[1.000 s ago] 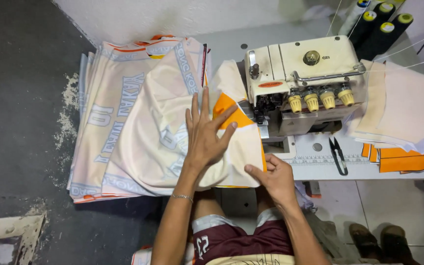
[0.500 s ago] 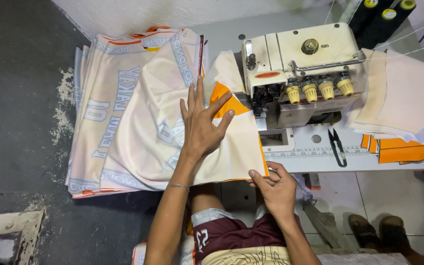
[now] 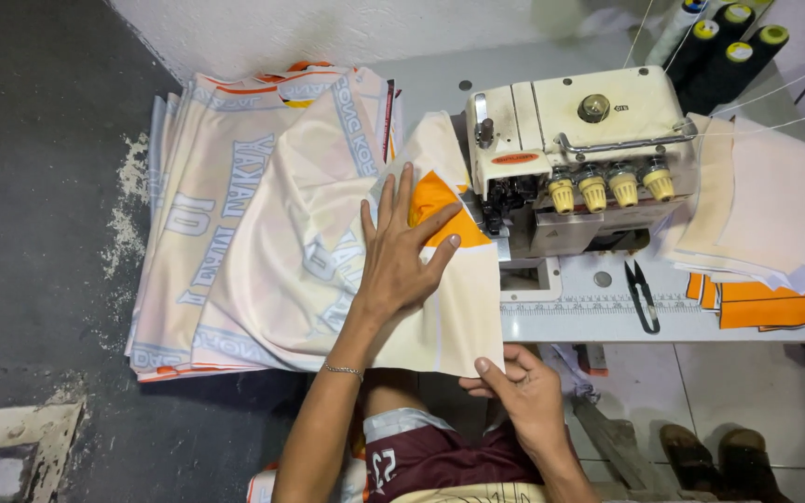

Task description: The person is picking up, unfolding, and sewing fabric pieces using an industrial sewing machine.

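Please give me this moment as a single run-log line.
left hand: flat on cream fabric panel | right hand: pinching panel's near corner | orange piece: at overlock machine | thread snips: on table

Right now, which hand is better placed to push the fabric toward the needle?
Left. The left hand lies flat on the fabric beside the machine; the right hand only pinches its near corner.

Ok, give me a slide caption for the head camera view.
Left hand flattens cream fabric at an overlock sewing machine; right hand pinches its corner.
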